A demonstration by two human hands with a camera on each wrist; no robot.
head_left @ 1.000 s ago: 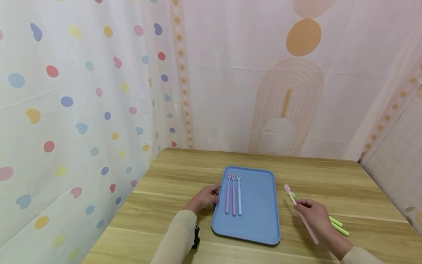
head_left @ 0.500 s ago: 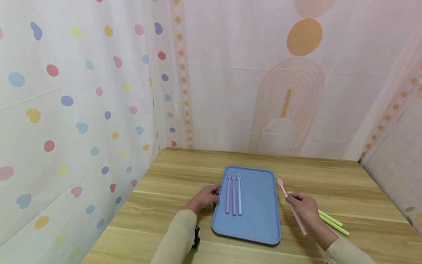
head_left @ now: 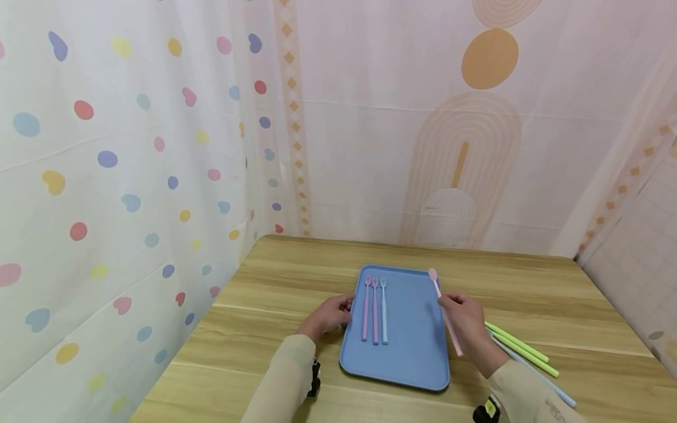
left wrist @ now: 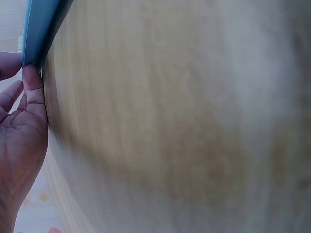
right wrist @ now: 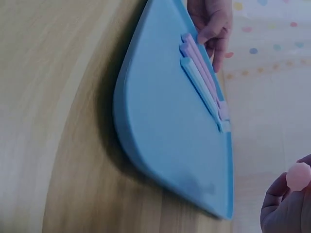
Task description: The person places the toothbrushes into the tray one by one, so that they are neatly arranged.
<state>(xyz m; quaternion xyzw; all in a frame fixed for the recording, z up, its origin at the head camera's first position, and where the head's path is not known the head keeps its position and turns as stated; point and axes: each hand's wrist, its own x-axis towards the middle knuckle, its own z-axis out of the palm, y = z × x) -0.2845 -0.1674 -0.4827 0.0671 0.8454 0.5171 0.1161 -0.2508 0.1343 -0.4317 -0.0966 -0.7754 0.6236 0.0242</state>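
A blue tray lies on the table, with two pink-purple toothbrushes and a light blue one side by side near its left edge. My left hand grips the tray's left rim; in the left wrist view its thumb and fingers pinch that rim. A pale pink toothbrush is pinched in my right hand, at the tray's right edge, its head over the rim. The right wrist view shows the handle's end beside the curled fingers.
Right of the tray, two green toothbrushes and a light blue one lie on the wooden table, partly behind my right forearm. Curtains hang at the back and left.
My right hand has moved left with the pale pink toothbrush, from above the green toothbrushes to the tray's right edge. A light blue toothbrush has come into view there. My left hand stays put.
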